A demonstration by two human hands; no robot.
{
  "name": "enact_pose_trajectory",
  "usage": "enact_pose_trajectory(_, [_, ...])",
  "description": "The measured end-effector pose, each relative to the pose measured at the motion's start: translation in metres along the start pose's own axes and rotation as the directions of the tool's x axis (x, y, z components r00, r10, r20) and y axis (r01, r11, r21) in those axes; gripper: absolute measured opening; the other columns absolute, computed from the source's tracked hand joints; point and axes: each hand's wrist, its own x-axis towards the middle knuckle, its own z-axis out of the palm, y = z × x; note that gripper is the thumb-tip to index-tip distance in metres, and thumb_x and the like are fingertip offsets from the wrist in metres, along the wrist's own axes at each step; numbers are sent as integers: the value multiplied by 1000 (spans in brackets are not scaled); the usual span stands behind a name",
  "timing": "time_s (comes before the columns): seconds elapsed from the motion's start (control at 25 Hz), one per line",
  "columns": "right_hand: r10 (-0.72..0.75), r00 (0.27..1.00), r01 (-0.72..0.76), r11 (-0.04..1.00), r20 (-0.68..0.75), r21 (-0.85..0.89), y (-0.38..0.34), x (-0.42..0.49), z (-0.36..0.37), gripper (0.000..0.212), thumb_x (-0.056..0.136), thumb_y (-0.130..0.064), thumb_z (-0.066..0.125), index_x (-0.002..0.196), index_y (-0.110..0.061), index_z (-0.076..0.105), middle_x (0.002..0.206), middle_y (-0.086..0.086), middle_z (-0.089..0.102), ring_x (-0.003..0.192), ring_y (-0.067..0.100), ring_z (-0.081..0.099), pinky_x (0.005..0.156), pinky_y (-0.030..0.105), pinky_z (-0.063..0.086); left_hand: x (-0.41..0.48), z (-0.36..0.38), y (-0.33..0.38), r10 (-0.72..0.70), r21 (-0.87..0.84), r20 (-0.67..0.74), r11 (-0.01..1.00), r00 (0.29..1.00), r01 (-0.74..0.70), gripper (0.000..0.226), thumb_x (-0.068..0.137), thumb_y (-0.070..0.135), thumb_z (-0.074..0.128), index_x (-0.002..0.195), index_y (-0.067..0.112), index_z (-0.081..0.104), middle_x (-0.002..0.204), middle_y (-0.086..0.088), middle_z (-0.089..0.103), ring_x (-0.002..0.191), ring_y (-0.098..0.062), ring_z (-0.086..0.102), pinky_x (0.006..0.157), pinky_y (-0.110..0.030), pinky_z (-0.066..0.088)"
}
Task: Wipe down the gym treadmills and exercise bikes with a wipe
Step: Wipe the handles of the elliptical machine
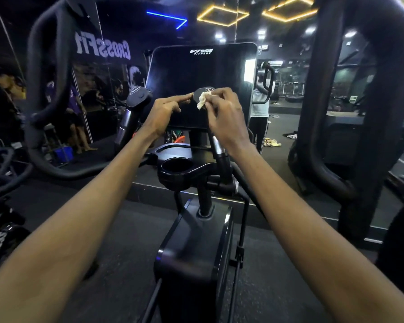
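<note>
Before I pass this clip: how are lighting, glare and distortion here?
Head view: dim, lit by yellow hexagonal ceiling strips and a blue neon line; white glare patch beside the black console screen; wide-angle lens bends the thick black frame tubes; crumpled white wipe in right hand reads clearly.

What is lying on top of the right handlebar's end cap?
A crumpled white wipe, pinched by the right hand. The hand hides the right side of the cap.

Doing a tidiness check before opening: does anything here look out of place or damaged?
Yes. Crumpled cloths lie strewn on the floor reflected in the mirror, right of the console; they look dropped, not stowed. The bike shows no visible damage; the right hand holds the wipe on its handlebar cap.
</note>
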Motion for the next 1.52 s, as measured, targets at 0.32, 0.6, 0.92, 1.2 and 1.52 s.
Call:
enact_pose_trajectory(0.32, [-97,991,104,992,90,-75,-3,30,9,20,96,-16,57,103,-8,74,102,3,62,98,18,55,81,24,50,7,-11,2,-73,-5,80,997,994,74,51,82,24,36,118,38,69,121,11,69,123,-10,55,94,-32,38])
enact_pose_trajectory(0.6, [245,963,-214,950,-116,229,-4,-45,-4,18,92,-10,67,107,-8,75,97,-1,65,85,-4,60,80,4,44,-1,15,-4,20,-52,-120,998,993,-26,28,97,28,60,122,18,68,100,5,73,91,1,67,77,-11,47])
enact_pose_trajectory(0.92, [275,960,-250,928,-53,275,1,-108,-13,22,91,-16,70,112,-13,74,115,-4,67,110,1,61,99,16,46,7,44,-4,22,-18,-178,1000,984,-26,46,82,50,70,121,26,59,111,2,72,103,-10,67,92,-36,55])
enact_pose_trajectory(1.2, [386,921,-335,857,-56,393,4,-133,-13,22,88,-12,73,109,-14,72,110,-3,67,101,5,66,86,31,58,-6,53,-6,-69,-225,-59,973,996,54,64,84,34,74,138,31,40,121,-14,65,104,-24,68,79,-33,59])
enact_pose_trajectory(1.52, [413,910,-383,866,-31,321,3,-146,-21,17,87,-19,74,104,-16,71,104,-3,65,94,3,64,82,23,56,-16,65,-2,-174,-208,3,963,985,171,46,89,36,71,124,10,56,95,-4,72,79,-12,71,64,-27,55])
